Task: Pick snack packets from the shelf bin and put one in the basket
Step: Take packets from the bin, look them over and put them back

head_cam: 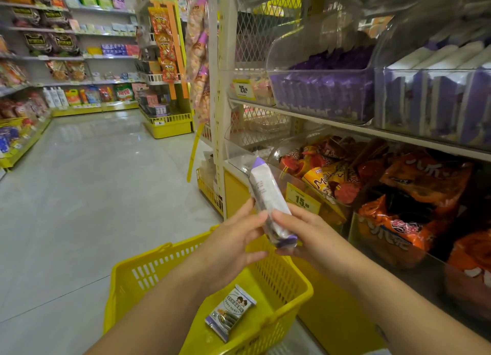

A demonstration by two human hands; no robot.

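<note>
Left grip (233, 248) pinches the side of a white-and-purple snack packet (269, 200), and right grip (305, 236) curls round its lower end, so it's tilted just above the far rim of the yellow basket (159, 249). Another small packet (229, 312) lies flat inside the basket, right below.

The basket (127, 296) sits low in front, under both forearms, with one packet (230, 312) lying flat inside. Above its far rim, a second packet (268, 195) stands tilted, held between the left hand (233, 243) and the right hand (305, 235). On the right, an upper bin (318, 96) sits above the snack bags (326, 173). The floor (93, 181) stretches left towards the far shelves (79, 56).
</note>
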